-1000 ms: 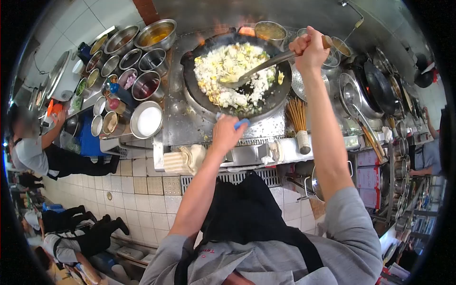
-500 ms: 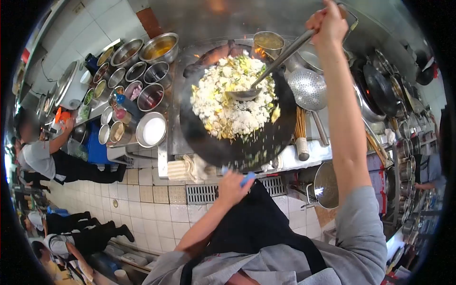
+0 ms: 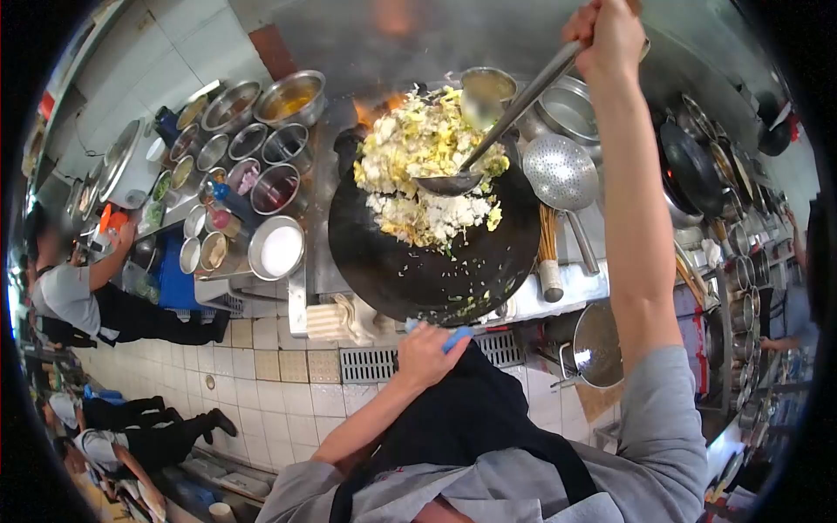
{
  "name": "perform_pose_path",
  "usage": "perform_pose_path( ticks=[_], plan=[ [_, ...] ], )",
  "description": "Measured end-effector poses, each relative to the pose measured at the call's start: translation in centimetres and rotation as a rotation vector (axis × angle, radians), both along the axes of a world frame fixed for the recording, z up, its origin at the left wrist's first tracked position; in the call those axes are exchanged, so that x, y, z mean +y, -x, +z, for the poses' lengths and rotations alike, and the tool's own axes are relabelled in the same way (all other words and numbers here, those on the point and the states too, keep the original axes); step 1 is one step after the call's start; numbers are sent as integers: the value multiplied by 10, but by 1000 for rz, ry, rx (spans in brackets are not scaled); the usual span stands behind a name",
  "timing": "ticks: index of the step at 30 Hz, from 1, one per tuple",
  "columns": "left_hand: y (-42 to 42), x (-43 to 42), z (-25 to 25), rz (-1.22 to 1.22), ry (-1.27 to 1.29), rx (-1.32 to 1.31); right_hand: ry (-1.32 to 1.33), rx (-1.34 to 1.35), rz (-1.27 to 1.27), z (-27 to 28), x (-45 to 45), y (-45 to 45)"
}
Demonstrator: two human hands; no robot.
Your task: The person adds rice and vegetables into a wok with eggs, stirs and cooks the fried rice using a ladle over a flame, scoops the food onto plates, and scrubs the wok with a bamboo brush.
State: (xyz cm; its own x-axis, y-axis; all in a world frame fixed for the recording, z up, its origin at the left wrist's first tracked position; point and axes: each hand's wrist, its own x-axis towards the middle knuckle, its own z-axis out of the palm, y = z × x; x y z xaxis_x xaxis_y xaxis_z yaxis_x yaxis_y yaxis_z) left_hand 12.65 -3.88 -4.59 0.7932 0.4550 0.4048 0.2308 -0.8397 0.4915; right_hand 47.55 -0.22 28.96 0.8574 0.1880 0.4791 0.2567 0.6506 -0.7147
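Note:
My left hand (image 3: 424, 356) is closed around a blue cloth (image 3: 457, 338) at the near rim of the black wok (image 3: 392, 283). The wok is tilted and drawn toward me. My right hand (image 3: 608, 37) grips the end of a long-handled metal ladle (image 3: 452, 183), whose bowl rests against the food. White rice with yellow and green pieces (image 3: 418, 144) is heaped toward the wok's far side, some of it in the air. Loose grains lie on the near part of the wok. Flames (image 3: 377, 112) show behind the far left rim.
Metal bowls of ingredients (image 3: 275, 190) and a bowl of white powder (image 3: 277, 247) stand at the left. A perforated skimmer (image 3: 561, 173) and a bamboo brush (image 3: 550, 261) lie right of the wok. Folded towels (image 3: 340, 319) hang at the counter edge. A co-worker (image 3: 74, 292) is at far left.
The wok has come off its ring toward me and tilted, with my left hand drawn back. The rice has been tossed toward the far side. My right hand and the ladle have risen.

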Motion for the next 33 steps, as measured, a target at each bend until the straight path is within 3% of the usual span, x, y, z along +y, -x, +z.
perform_pose_path(
  ticks=[2, 3, 5, 7, 10, 17, 20, 24, 25, 29, 31, 33],
  plan=[
    [-11, 9, 66, 85, -16, 73, 33, -3, -25, -9, 4, 2],
    [-27, 27, 76, 55, -3, 25, 50, -7, -63, -17, 13, 18],
    [-50, 46, 55, 110, -34, -75, 127, -76, -123, -48, 38, 29],
    [-50, 43, -2, 115, 3, -34, 105, -81, -265, -87, 65, 9],
    [-14, 19, -29, 49, 24, -31, 70, 66, -25, -28, 28, 22],
    [-66, 91, -9, 87, 44, -114, -262, -352, 308, 68, -28, 52],
    [-82, 124, -34, 78, 10, -65, -157, -393, 319, 20, -51, 55],
    [-87, 124, -35, 71, 99, 41, 84, -336, 318, -129, 55, 45],
    [-88, 125, -35, 59, 113, 55, 118, -298, 331, -143, 71, 41],
    [-91, 122, -30, 80, 134, 47, 126, -181, 90, -68, 34, 36],
    [-88, 122, -34, 82, 138, 21, 26, -236, 387, -66, -3, 20],
    [-88, 126, -32, 86, 148, 39, 26, -311, -75, -121, 30, 31]
  ],
)
